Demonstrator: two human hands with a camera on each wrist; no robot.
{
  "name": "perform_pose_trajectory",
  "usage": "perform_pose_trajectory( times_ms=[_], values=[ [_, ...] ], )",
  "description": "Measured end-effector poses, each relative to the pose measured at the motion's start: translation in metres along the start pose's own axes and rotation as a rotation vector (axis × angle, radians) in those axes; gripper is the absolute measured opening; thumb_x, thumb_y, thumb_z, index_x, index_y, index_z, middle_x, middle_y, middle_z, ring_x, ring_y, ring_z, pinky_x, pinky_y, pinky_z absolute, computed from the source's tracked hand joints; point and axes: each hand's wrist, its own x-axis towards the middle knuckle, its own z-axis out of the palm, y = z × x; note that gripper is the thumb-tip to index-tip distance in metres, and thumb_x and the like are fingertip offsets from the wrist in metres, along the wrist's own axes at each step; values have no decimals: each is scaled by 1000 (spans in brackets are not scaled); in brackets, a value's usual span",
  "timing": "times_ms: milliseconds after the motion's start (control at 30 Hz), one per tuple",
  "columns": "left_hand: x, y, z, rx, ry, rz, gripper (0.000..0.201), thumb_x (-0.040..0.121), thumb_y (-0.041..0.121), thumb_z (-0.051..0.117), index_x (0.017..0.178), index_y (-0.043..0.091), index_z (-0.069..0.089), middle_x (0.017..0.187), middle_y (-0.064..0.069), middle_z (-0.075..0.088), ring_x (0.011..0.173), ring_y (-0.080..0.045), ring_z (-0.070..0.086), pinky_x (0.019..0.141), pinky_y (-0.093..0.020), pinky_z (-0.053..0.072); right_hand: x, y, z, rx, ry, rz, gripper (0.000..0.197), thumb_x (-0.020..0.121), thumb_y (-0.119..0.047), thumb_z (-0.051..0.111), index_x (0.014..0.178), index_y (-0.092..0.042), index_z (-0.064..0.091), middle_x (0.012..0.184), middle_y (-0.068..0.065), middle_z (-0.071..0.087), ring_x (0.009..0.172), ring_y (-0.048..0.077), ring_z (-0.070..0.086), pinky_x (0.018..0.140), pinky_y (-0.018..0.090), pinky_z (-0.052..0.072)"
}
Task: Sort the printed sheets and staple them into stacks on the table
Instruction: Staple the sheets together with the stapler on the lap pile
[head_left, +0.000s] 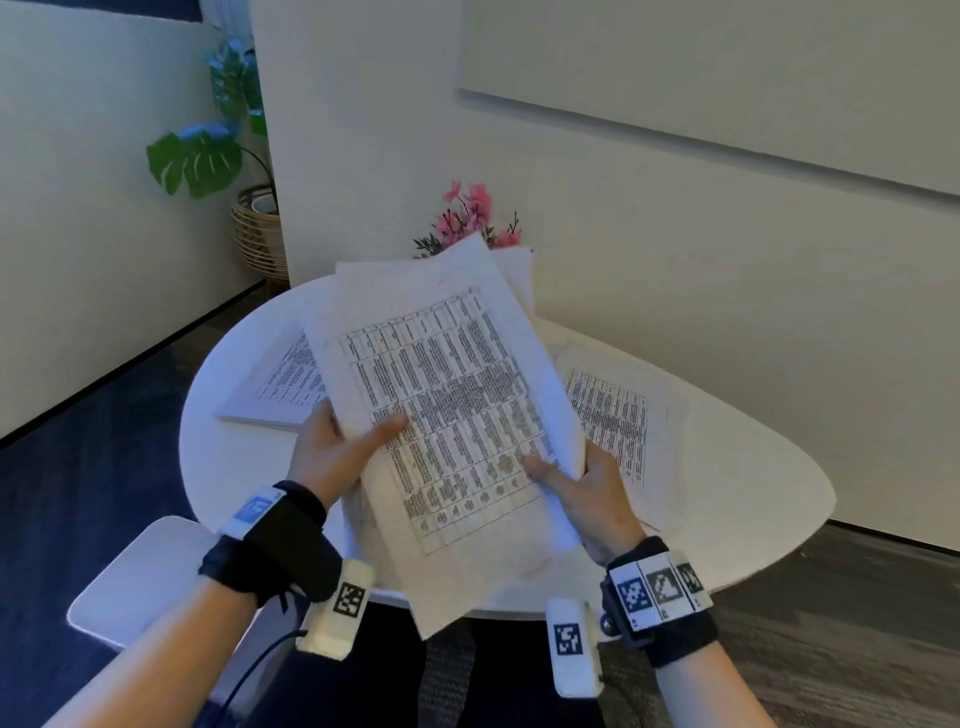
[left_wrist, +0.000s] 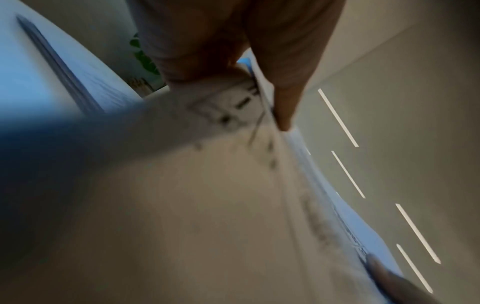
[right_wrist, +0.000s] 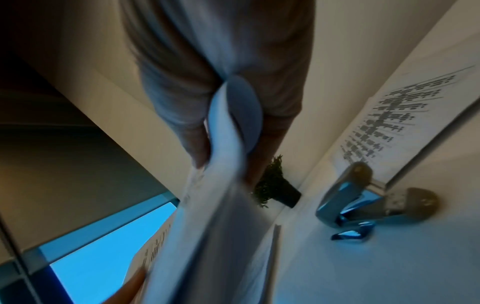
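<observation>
A loose bundle of printed sheets (head_left: 447, 395) with table text is held up above the white table (head_left: 753, 467). My left hand (head_left: 337, 447) grips its left edge, thumb on top of the print. My right hand (head_left: 582, 483) pinches the lower right edge, thumb on the top sheet. In the left wrist view the thumb presses the sheets (left_wrist: 233, 164) edge-on. In the right wrist view the curled sheets (right_wrist: 223, 164) sit between thumb and fingers. One printed stack (head_left: 285, 384) lies on the table's left, another (head_left: 618, 415) on its right. A blue stapler (right_wrist: 363, 201) stands on the table by the right stack.
Pink flowers (head_left: 467, 218) stand at the table's far side against the wall. A potted plant in a wicker basket (head_left: 260, 228) is on the floor at the left. A white chair seat (head_left: 140, 577) sits at the lower left.
</observation>
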Motion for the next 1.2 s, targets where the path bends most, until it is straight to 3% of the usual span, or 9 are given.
perform_pose_trajectory(
  times_ms=[133,233,333,500,633,733,867,1100,1200],
  values=[
    [-5,-26,-15,198,31,-22,47,78,21,75,118,10,53,105,-4,67,84,-15,67,70,-32,55,19,16,-11,-221,73,-6,16,92,-26,61,90,-11,68,71,-3,59,61,5,54,61,23,46],
    [-13,-56,-27,326,-31,-155,46,80,21,74,117,11,48,112,-10,65,91,-26,66,81,-44,55,44,31,-17,-509,46,9,18,97,-24,52,100,-15,67,105,7,67,99,22,62,88,34,48],
    [-21,-76,-32,530,-112,-226,47,84,22,70,121,10,43,117,-14,62,99,-29,62,90,-42,50,64,43,-12,-926,-105,74,35,98,-24,49,126,-3,55,126,13,57,113,27,56,96,34,45],
    [-34,-82,-36,645,-348,-283,84,85,22,67,146,22,9,124,-8,60,99,-22,64,84,-31,53,81,52,7,-1099,-282,222,24,95,-24,53,107,-4,57,94,11,60,77,24,55,67,29,46],
    [-30,-72,-42,835,-343,-222,109,83,31,70,149,12,-15,148,-17,24,126,-30,45,106,-39,40,86,55,12,-1075,-238,325,25,97,-17,42,116,-2,47,76,4,50,57,16,44,51,25,37],
    [-21,-62,-34,1066,-301,9,96,89,44,58,151,13,-7,157,-9,-2,144,-29,15,116,-39,22,83,59,13,-908,-98,300,37,98,-25,43,125,-1,37,78,7,55,54,18,49,46,28,43],
    [6,-62,1,1262,-602,73,86,87,62,48,153,23,9,160,1,-4,147,-20,4,118,-41,19,78,52,16,-818,166,54,30,93,-37,54,102,-12,42,89,8,59,70,26,59,61,35,52],
    [14,-61,46,1384,-832,113,108,74,68,62,152,17,9,160,-3,2,147,-23,8,118,-41,18,82,50,37,-969,-174,191,37,95,-36,50,112,-5,43,94,10,55,75,25,55,49,26,37],
    [12,-55,55,1397,-867,171,103,73,63,67,151,15,19,158,-4,13,143,-24,20,113,-41,27,79,57,43,-1072,-256,255,39,96,-35,49,119,-4,40,97,11,55,78,27,56,54,29,43]
  ],
)
